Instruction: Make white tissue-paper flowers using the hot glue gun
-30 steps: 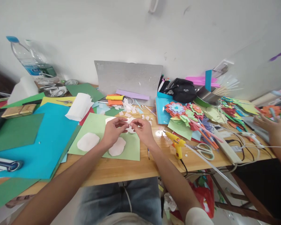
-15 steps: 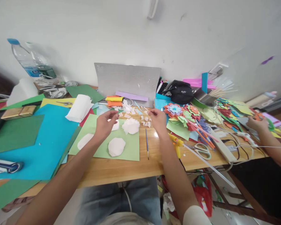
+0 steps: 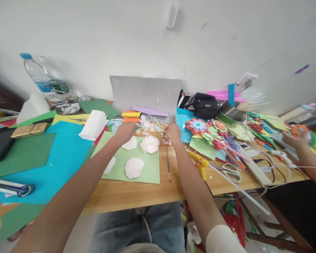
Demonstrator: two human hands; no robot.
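Note:
My left hand [image 3: 126, 133] is closed above the far left part of a light green sheet [image 3: 152, 172], just behind a white paper piece [image 3: 130, 143]. Over the white paper scraps [image 3: 166, 141] on the wooden table, my right hand [image 3: 173, 133] has its fingers curled together. What either hand pinches, if anything, is hidden. Between them on the sheet sits a ruffled white paper ball [image 3: 150, 144]. A rounded white paper piece [image 3: 134, 168] lies nearer to me, and another [image 3: 110, 166] is partly behind my left forearm.
A thin blue paintbrush [image 3: 168, 164] lies right of the sheet. Further right are a yellow glue gun [image 3: 198, 160], scissors [image 3: 231, 172] and paper flowers [image 3: 198, 125]. A grey board [image 3: 147, 93] leans on the wall. Another person's hand [image 3: 295, 140] is at the far right.
My hands were together over the white ruffled paper, then parted to either side and reached farther forward. The ruffled paper now rests on the green sheet.

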